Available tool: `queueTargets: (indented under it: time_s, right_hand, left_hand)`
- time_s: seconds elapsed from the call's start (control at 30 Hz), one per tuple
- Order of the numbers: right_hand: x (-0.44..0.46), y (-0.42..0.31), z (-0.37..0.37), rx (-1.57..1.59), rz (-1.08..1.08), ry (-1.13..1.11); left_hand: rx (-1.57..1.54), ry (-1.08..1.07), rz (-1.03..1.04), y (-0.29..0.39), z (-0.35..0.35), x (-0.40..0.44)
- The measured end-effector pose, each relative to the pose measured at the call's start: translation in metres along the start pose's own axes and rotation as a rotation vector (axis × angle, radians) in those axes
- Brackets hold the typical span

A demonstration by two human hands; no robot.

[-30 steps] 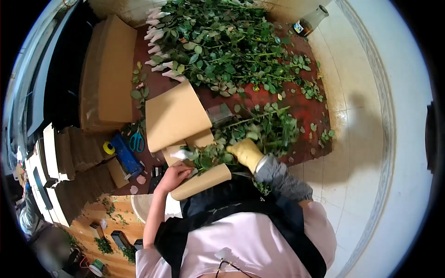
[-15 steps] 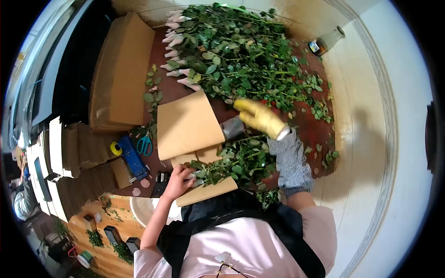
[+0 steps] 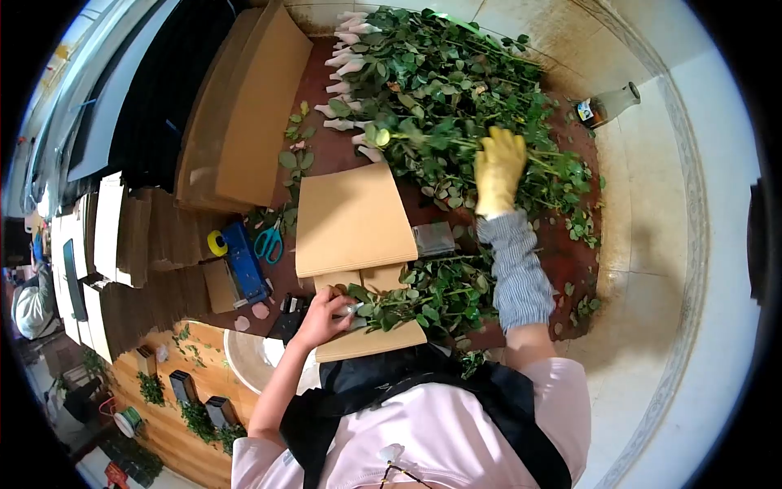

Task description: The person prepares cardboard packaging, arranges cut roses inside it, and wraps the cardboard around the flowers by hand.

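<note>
My bare left hand [image 3: 325, 318] is closed around the pale wrapped head end of a small bunch of leafy rose stems [image 3: 446, 289], close in front of me. The bunch lies across a folded cardboard sheet [image 3: 371, 342]. My right hand [image 3: 499, 171], in a yellow glove, is over a big pile of roses [image 3: 456, 90]. Its fingers curl over a leafy stem there, slightly blurred. White-wrapped rose heads [image 3: 346, 65] line the pile's left side. Between the hands lies a stack of brown cardboard sheets [image 3: 354, 220], with a grey block [image 3: 434, 239] beside it.
Blue scissors [image 3: 269, 243] and a blue tape dispenser [image 3: 244, 261] with yellow tape lie left of the cardboard stack. Tall cardboard sheets [image 3: 261, 114] stand at back left. A glass bottle [image 3: 611, 106] is by the right wall. A white tub [image 3: 248, 359] sits below the table edge.
My right hand has moved away from me and rightward, onto the rose pile. My left hand stays at the wrapped heads. The whole view has shifted a little.
</note>
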State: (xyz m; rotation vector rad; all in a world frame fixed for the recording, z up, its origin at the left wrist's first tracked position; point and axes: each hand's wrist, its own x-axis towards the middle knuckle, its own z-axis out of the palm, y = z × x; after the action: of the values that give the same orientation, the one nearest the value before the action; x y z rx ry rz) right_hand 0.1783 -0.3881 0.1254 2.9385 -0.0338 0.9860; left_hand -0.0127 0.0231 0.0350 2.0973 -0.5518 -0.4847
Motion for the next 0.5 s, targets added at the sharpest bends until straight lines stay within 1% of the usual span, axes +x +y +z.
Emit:
queueTargets:
  time_s: [0.07, 0.13, 0.17, 0.2, 0.27, 0.3, 0.33, 0.4, 0.43, 0.5]
  right_hand:
    - [-0.014, 0.024, -0.028, -0.084, 0.09, -0.053]
    - [-0.041, 0.055, -0.033, 0.174, 0.204, 0.003]
    - [-0.045, 0.056, -0.055, 0.177, 0.208, 0.061]
    - [-0.044, 0.054, -0.082, 0.116, 0.167, 0.1]
    - [-0.047, 0.055, -0.119, 0.061, 0.075, -0.027]
    - [-0.054, 0.058, -0.123, 0.059, 0.056, -0.14]
    - [-0.067, 0.055, -0.128, 0.236, 0.192, -0.145]
    - [-0.076, 0.042, -0.155, 0.29, 0.144, -0.079]
    - [-0.077, 0.027, -0.17, 0.478, 0.231, -0.118]
    - [-0.1, 0.022, -0.168, 0.574, -0.003, -0.221]
  left_hand:
    - [0.018, -0.004, -0.018, 0.001, 0.0, 0.0]
    - [0.02, 0.027, -0.004, 0.003, 0.001, 0.0]
    - [0.021, 0.026, -0.013, 0.006, 0.0, 0.0]
    - [0.031, 0.055, 0.026, 0.001, 0.003, -0.001]
    - [0.066, 0.047, 0.011, 0.001, 0.003, -0.002]
    - [0.072, 0.037, -0.001, 0.004, 0.002, -0.001]
    - [0.053, 0.043, 0.003, 0.003, 0.002, -0.001]
    - [0.047, 0.065, 0.058, -0.001, 0.004, 0.0]
    - [0.068, 0.073, 0.051, -0.003, 0.006, -0.002]
    - [0.05, 0.084, 0.083, 0.0, 0.003, -0.002]
